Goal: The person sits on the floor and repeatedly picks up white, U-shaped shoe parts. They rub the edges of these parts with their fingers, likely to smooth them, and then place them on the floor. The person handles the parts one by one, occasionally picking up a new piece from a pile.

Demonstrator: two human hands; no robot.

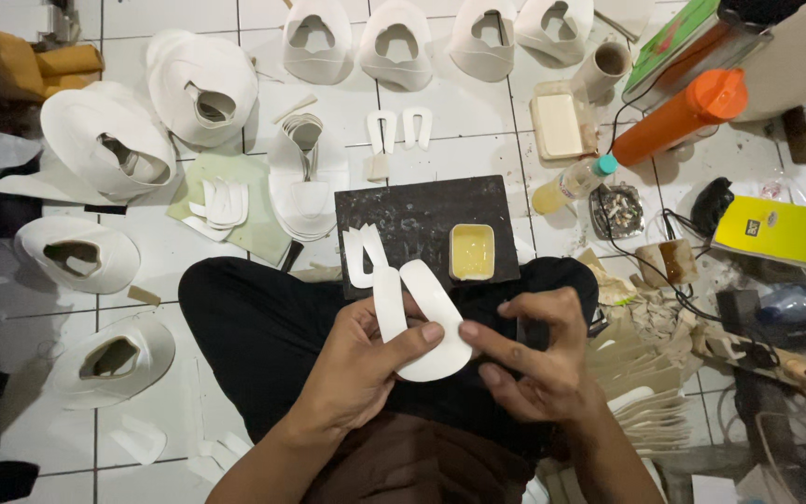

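Note:
My left hand (361,359) grips a white U-shaped cut piece (422,313), thumb pressed across its curved end. My right hand (534,355) touches the same piece at its right edge with thumb and fingertips. Both hands hover over my lap in black trousers. Just beyond them a dark square work board (412,219) rests on my knees. On the board lie another white U-shaped piece (361,257) and a small tray of yellow glue (471,252).
White shoe uppers (109,140) lie spread over the tiled floor at left and along the top. Stacked white pieces (300,182) sit behind the board. An orange bottle (678,117), a small bottle (566,185), an ashtray (616,210), cables and a stack of cut sheets (650,392) crowd the right.

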